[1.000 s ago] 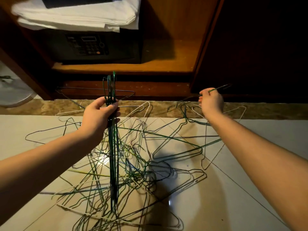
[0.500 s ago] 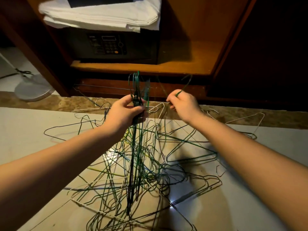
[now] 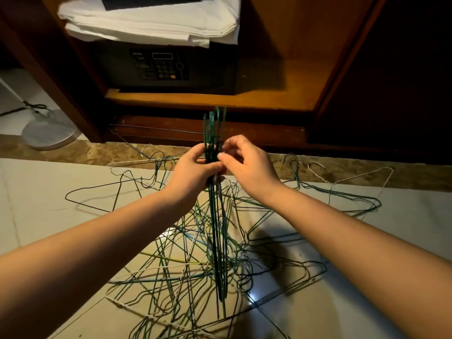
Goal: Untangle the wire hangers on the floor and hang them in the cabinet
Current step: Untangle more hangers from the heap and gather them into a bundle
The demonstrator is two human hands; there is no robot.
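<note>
one safe (image 3: 159, 67), inside one cabinet (image 3: 330, 69). on top of the safe: one stack of folded white linen (image 3: 151, 23), at least two layers. below and left of the safe: one round grey stand base (image 3: 49, 130). below the safe: two hands, one left hand (image 3: 193, 172) and one right hand (image 3: 249, 167); one upright bundle of green hangers (image 3: 216, 216), its wires too close to count; and one tangle of hangers (image 3: 186, 265), green, white and dark, too crossed to count.
</note>
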